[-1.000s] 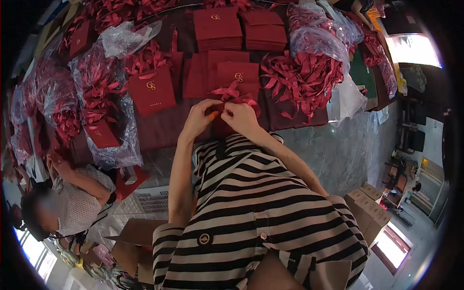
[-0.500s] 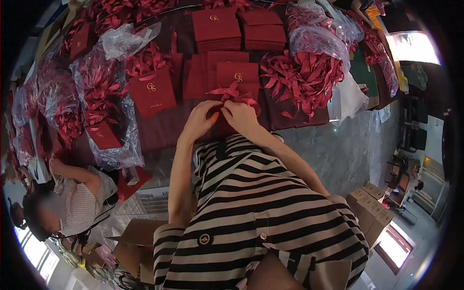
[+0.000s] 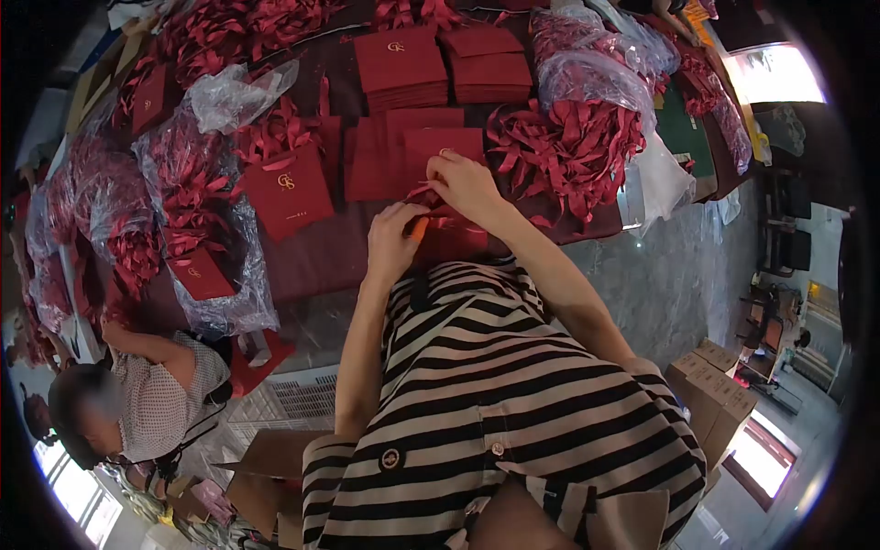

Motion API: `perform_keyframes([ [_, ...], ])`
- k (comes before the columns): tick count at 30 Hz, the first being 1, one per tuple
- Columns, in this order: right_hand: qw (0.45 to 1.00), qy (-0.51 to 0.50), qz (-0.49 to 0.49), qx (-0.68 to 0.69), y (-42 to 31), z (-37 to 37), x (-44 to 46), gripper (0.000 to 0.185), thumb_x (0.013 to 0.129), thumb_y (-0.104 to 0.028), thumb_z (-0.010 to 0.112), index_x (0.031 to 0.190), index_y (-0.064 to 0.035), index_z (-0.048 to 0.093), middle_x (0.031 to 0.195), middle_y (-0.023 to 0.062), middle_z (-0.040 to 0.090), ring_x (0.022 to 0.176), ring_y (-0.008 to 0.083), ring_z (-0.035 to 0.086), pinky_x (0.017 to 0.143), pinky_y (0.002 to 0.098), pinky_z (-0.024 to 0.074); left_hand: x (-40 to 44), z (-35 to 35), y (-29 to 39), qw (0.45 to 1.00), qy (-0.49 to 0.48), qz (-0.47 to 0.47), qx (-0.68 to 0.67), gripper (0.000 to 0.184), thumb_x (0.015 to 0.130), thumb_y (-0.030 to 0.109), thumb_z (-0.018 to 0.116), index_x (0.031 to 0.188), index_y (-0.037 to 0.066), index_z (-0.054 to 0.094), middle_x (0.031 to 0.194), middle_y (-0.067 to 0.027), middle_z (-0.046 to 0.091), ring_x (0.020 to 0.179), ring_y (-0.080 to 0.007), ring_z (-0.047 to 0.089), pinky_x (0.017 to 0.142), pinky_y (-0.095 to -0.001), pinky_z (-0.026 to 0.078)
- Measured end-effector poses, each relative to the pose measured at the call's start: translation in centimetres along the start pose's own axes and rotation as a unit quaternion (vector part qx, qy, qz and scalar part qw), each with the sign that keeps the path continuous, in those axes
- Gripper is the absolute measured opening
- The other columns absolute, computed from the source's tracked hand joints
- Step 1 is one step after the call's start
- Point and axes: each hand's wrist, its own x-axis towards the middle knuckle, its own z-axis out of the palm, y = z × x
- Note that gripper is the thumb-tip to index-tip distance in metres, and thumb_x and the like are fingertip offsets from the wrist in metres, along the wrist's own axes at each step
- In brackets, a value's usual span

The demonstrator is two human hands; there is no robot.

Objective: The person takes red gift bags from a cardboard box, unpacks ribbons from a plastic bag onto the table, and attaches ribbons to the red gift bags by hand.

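Observation:
My left hand (image 3: 394, 242) is closed at the near edge of the table, its fingertips on a dark red ribbon (image 3: 423, 196). Something small and orange (image 3: 419, 227) shows at its thumb; I cannot make out what it is. Higher and to the right, my right hand (image 3: 466, 190) pinches the same ribbon and partly covers a red bag with a gold logo (image 3: 467, 143). Below the two hands lies another red bag or card piece (image 3: 454, 240), close against the striped shirt. How the ribbon is threaded or tied is hidden by the fingers.
Stacks of flat red bags (image 3: 403, 73) stand at the back. A heap of loose ribbons (image 3: 577, 151) lies to the right, and a ribbon-handled bag (image 3: 289, 191) to the left. Plastic-wrapped bundles (image 3: 183, 174) fill the left side. Another person (image 3: 160, 394) sits at lower left.
My right hand has lifted up and away from my left, drawing on the ribbon. My left hand has lowered slightly. The bow-like ribbon loops between them no longer show.

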Motion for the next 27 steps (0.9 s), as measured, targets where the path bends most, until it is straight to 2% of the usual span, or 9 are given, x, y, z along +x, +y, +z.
perform_keyframes([
  [2,0.999,0.039,0.015,0.035,-0.2,-0.1,-0.3,0.015,0.079,-0.015,0.066,0.088,-0.0052,0.058,0.084,0.0110,0.060,0.076,0.0298,0.064,0.065,0.0409,0.0496,-0.2,0.1,0.1,1.000,0.008,0.004,0.026,0.024,0.075,0.002,0.068,0.098,0.009,0.066,0.086,-0.0111,0.061,0.083,-0.0327,0.058,0.071,-0.0393,0.045],
  [4,0.974,-0.008,0.012,0.227,-0.2,-1.0,-0.9,0.014,0.079,-0.010,0.063,0.089,-0.0015,0.058,0.084,0.0133,0.062,0.076,0.0277,0.065,0.067,0.0381,0.0501,-0.3,0.1,0.6,0.995,0.025,0.028,0.098,0.023,0.076,0.002,0.068,0.098,0.010,0.066,0.084,-0.0084,0.059,0.081,-0.0296,0.057,0.069,-0.0387,0.043],
  [10,0.966,-0.218,-0.008,0.135,2.1,-1.7,-1.1,0.022,0.080,-0.018,0.062,0.092,0.0000,0.066,0.082,0.0148,0.067,0.077,0.0267,0.065,0.070,0.0365,0.0498,-0.7,1.3,2.0,0.984,0.065,0.133,0.099,0.017,0.080,0.004,0.068,0.096,0.009,0.066,0.090,-0.0081,0.057,0.080,-0.0293,0.056,0.068,-0.0379,0.046],
  [14,0.925,-0.350,0.025,0.146,1.6,-3.7,-0.7,0.026,0.080,-0.023,0.062,0.094,-0.0024,0.069,0.082,0.0124,0.070,0.074,0.0240,0.065,0.069,0.0343,0.0494,-1.1,2.6,1.2,0.974,0.099,0.168,0.114,0.033,0.077,0.013,0.073,0.105,0.006,0.059,0.097,-0.0092,0.056,0.082,-0.0287,0.057,0.070,-0.0367,0.047],
  [18,0.938,-0.290,0.017,0.187,2.8,-2.7,-1.8,0.025,0.080,-0.024,0.064,0.093,-0.0032,0.070,0.080,0.0100,0.069,0.068,0.0182,0.063,0.064,0.0308,0.0484,-1.2,2.9,0.6,0.984,0.136,0.107,0.051,0.048,0.076,0.022,0.077,0.113,0.004,0.053,0.105,-0.0144,0.055,0.085,-0.0348,0.057,0.072,-0.0377,0.049],
  [21,0.929,-0.235,0.108,0.265,2.4,-3.0,-3.4,0.024,0.082,-0.025,0.067,0.091,-0.0029,0.070,0.070,0.0036,0.065,0.056,0.0093,0.056,0.055,0.0263,0.0454,-1.3,2.4,-0.8,0.995,0.035,0.079,0.055,0.063,0.074,0.025,0.080,0.122,0.001,0.048,0.111,-0.0193,0.057,0.093,-0.0368,0.059,0.077,-0.0399,0.051],
  [22,0.929,-0.237,0.109,0.264,2.3,-3.1,-3.7,0.024,0.082,-0.025,0.067,0.091,-0.0029,0.070,0.070,0.0036,0.065,0.056,0.0093,0.056,0.055,0.0263,0.0454,-1.6,2.7,-1.1,0.995,0.035,0.078,0.054,0.063,0.074,0.025,0.080,0.122,0.001,0.048,0.111,-0.0193,0.057,0.093,-0.0368,0.059,0.077,-0.0399,0.051],
  [24,0.941,-0.204,0.074,0.260,1.7,-3.5,-4.2,0.022,0.085,-0.023,0.066,0.089,-0.0027,0.070,0.071,0.0021,0.065,0.057,0.0078,0.055,0.054,0.0248,0.0442,-1.5,2.5,-0.4,0.969,-0.124,-0.123,-0.174,0.057,0.078,0.018,0.077,0.122,-0.001,0.049,0.107,-0.0208,0.063,0.095,-0.0337,0.063,0.082,-0.0375,0.050],
  [27,0.928,-0.051,0.173,0.325,0.5,-4.4,-5.1,0.019,0.087,-0.020,0.064,0.088,-0.0027,0.070,0.070,0.0001,0.063,0.059,0.0056,0.054,0.053,0.0219,0.0413,-0.5,1.6,0.8,0.971,-0.118,-0.080,-0.192,0.046,0.081,0.009,0.073,0.120,-0.003,0.051,0.103,-0.0193,0.067,0.095,-0.0276,0.065,0.084,-0.0337,0.049],
])
